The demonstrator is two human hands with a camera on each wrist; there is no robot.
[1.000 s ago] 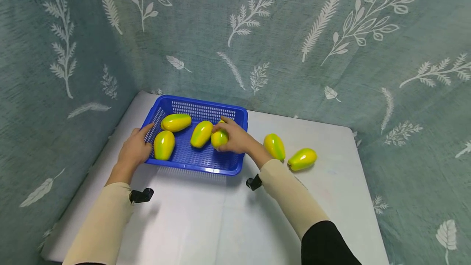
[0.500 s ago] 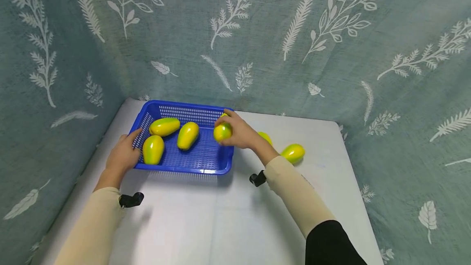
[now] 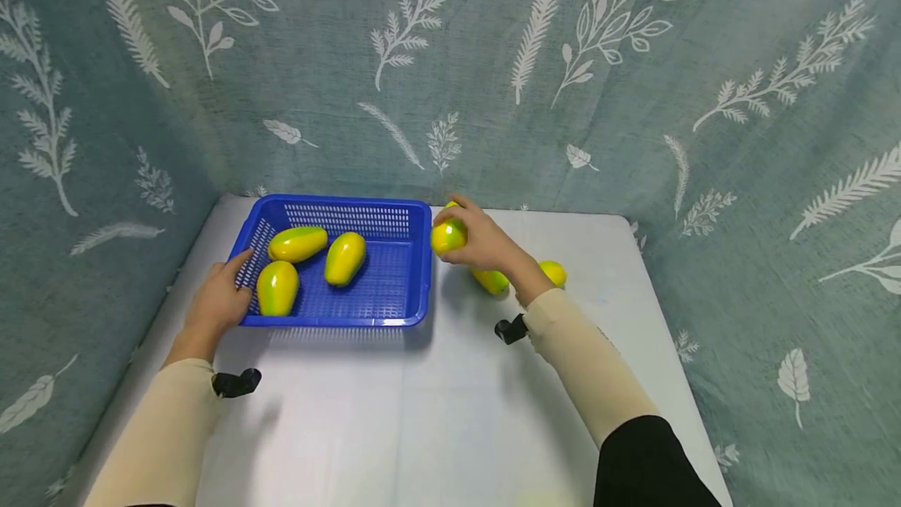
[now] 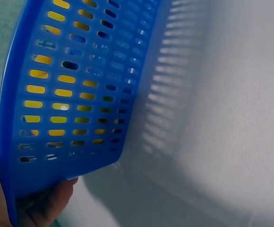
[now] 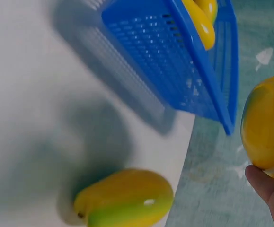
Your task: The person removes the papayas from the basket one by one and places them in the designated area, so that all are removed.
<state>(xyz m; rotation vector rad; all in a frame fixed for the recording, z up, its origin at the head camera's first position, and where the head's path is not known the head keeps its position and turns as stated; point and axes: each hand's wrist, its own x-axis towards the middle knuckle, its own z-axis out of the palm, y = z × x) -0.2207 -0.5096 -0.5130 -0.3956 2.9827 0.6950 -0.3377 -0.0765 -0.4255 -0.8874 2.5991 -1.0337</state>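
Observation:
My left hand (image 3: 218, 296) grips the left rim of a blue plastic basket (image 3: 426, 264), its thumb (image 4: 61, 198) against the outside of the wall in the left wrist view. Three glossy yellow-green papayas lie inside: one at the back left (image 3: 298, 244), one at the front left (image 3: 278, 289), one near the middle (image 3: 345, 259). Just outside the basket's right rim, my right hand (image 3: 482, 237) holds another papaya (image 3: 449, 236) raised above the table. In the right wrist view, fingertips and thumb pinch that papaya (image 5: 264, 127) at its two ends.
Two more papayas lie on the white table (image 3: 450, 413) to the right, one (image 3: 490, 281) under my right hand and one (image 3: 553, 273) partly behind the wrist. A green leaf-patterned cloth (image 3: 338, 155) hangs close behind and at the sides.
My right hand has lifted the papaya out of the basket and carried it right, past the rim. The left hand keeps its grip on the basket. The head view has shifted to the right.

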